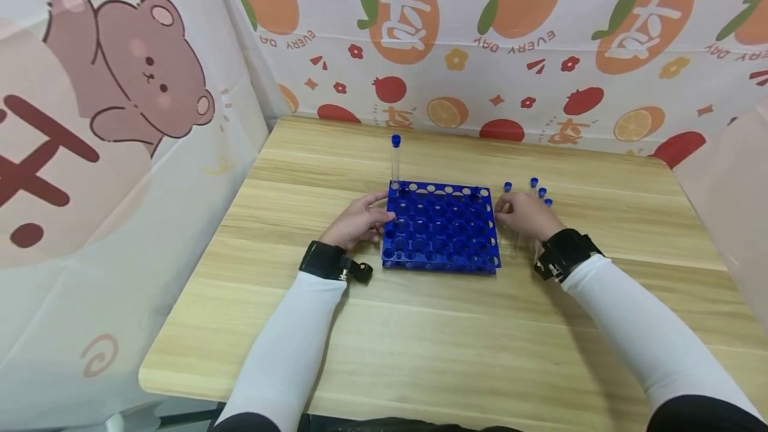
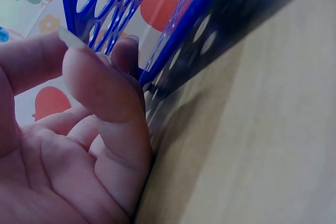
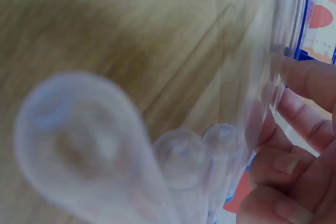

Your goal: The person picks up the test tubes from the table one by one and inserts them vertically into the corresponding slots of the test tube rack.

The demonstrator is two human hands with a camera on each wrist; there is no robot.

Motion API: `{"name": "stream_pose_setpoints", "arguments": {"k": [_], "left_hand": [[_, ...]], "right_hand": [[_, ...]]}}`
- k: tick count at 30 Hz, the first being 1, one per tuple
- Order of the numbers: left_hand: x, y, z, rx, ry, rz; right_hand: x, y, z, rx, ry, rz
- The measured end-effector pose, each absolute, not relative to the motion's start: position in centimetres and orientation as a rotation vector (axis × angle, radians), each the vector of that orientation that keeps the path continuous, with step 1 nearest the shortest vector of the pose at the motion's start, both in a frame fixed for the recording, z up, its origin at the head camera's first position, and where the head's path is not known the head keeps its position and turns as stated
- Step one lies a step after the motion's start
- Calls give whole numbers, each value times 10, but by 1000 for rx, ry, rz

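A blue test tube rack (image 1: 441, 227) sits on the table between the hands. My left hand (image 1: 355, 220) holds its left side, thumb on the upper edge; in the left wrist view the fingers (image 2: 107, 90) curl against the rack (image 2: 191, 22). One clear test tube (image 1: 395, 162) with a blue cap stands upright in the rack's far left corner. My right hand (image 1: 528, 213) is close to the rack's right side, fingers pinching a clear test tube (image 3: 257, 30) that lies there; its blue cap (image 1: 507, 187) shows past the fingers. The hand partly hides other tubes.
Several blue-capped test tubes (image 1: 543, 192) lie to the right of the rack, their rounded ends (image 3: 79, 114) near the right wrist. The wooden table (image 1: 414, 345) extends around the rack. A patterned curtain (image 1: 456, 72) hangs behind the table's far edge.
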State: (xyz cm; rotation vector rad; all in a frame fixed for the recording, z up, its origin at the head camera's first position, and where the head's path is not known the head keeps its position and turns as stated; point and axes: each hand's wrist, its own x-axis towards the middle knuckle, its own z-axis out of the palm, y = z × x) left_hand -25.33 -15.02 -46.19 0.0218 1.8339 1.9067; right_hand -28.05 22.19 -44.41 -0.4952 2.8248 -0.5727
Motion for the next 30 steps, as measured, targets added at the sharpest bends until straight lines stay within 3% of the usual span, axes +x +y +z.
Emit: {"name": "stream_pose_setpoints", "arguments": {"k": [17, 30], "left_hand": [[-252, -150, -460, 23, 1837, 1913], [-252, -151, -462, 7, 1843, 1905]], "right_hand": [[-281, 212, -445, -512, 2887, -536], [-280, 219, -429, -385, 2907, -815]]}}
